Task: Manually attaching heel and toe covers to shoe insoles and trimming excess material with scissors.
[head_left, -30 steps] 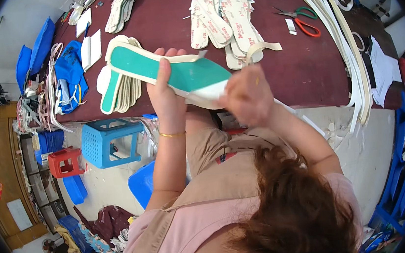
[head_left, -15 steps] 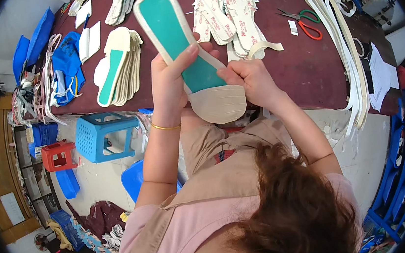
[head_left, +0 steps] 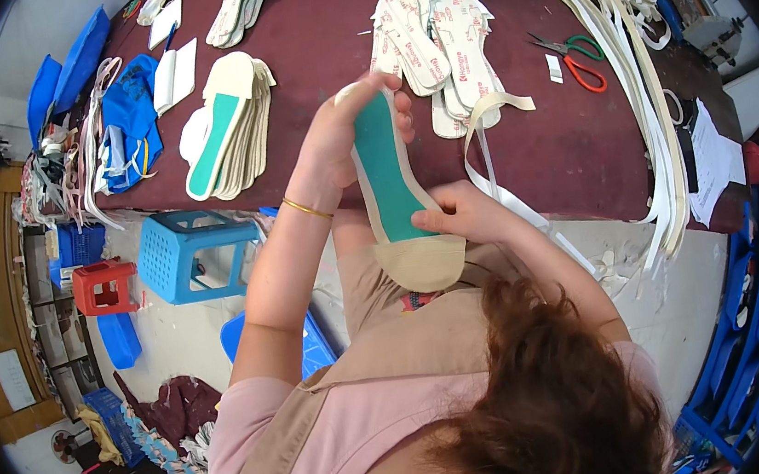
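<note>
Now | left hand (head_left: 341,139) fingers gripping insole (head_left: 393,189) top, forearm raised | right hand (head_left: 461,219) fingers pinching its side

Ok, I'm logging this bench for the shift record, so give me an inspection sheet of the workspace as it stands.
Surface: dark red table, mostly covered with work.
Job's things: insole, teal centre and beige edge, held upright over the lap.
Clutter: insole stack; printed soles; white strips; scissors; blue bags.
Grippers: left hand grips the insole's top; right hand pinches its lower edge.
Cables: nothing seen.
Surroundings: blue stool, red stool, blue crates at the right.
</note>
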Available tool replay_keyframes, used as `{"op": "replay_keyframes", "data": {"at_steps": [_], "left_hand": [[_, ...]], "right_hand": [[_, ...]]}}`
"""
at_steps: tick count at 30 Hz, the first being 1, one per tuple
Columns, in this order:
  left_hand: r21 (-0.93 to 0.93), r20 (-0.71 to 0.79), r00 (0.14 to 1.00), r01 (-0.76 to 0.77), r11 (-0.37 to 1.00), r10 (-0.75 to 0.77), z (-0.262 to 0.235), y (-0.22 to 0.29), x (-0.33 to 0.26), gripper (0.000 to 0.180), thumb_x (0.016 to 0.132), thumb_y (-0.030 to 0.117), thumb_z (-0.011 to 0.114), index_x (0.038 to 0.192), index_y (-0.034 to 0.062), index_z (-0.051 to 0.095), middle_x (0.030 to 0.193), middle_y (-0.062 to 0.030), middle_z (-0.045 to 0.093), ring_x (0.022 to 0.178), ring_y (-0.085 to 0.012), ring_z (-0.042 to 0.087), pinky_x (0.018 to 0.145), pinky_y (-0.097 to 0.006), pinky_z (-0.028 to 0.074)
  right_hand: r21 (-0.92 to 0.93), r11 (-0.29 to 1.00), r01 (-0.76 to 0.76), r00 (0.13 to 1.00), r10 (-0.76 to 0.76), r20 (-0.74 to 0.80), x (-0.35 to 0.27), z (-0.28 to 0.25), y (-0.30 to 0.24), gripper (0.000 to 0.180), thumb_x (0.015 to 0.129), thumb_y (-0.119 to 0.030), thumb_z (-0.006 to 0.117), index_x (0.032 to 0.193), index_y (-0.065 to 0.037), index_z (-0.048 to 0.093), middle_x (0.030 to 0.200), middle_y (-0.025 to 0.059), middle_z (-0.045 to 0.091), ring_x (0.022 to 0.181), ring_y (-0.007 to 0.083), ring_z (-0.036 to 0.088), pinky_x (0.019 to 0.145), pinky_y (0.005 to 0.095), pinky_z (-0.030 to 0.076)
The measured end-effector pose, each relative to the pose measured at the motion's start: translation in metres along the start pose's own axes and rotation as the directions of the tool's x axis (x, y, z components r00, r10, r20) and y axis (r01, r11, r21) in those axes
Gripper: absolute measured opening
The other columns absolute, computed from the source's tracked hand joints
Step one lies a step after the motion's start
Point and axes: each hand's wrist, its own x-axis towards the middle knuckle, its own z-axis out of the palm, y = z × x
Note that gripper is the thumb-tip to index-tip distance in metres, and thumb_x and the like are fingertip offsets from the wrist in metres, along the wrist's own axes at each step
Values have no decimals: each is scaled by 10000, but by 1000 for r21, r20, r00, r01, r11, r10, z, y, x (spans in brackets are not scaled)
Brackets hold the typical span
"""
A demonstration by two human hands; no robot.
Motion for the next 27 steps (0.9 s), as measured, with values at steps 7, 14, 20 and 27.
{"op": "replay_keyframes", "data": {"at_steps": [7, 14, 20, 27], "left_hand": [[712, 40, 897, -334, 618, 439, -44, -25, 4, 383, 947, 234, 435, 1236, -17, 457, 925, -110, 634, 838, -191, 640, 787, -294, 499], [450, -115, 937, -247, 858, 330, -7, -109, -32, 505, 966, 422, 365, 1141, -41, 465, 920, -150, 624, 722, -200, 662, 665, -294, 531], [583, -280, 866, -189, 790, 413, 12, -72, -5, 403, 997, 315, 316, 1111, -13, 522, 1069, -122, 593, 925, -139, 564, 829, -267, 441], [60, -317, 894, -313, 948, 315, 36, -102, -19, 383, 977, 257, 403, 1254, -6, 438, 1161, -75, 551, 1043, -129, 517, 914, -292, 406]], "right_hand": [[916, 1, -402, 773, -536, 340, 22, -16, -51, 453, 936, -395, 400, 1006, 21, 565, 723, 93, 608, 470, 166, 537, 413, 289, 453], [284, 701, 654, 616, -276, -738, 31, -34, -43, 582, 976, -479, 257, 1131, 23, 506, 1019, 88, 593, 752, 158, 602, 635, 283, 485], [-149, 773, 617, 293, -401, -868, 41, -13, -37, 437, 996, -338, 345, 1034, 39, 564, 901, 62, 603, 800, 88, 528, 725, 254, 432], [-32, 803, 595, 407, -335, -850, 44, -18, -56, 405, 990, -324, 374, 918, 24, 569, 763, 15, 550, 696, 64, 472, 652, 229, 411]]}}
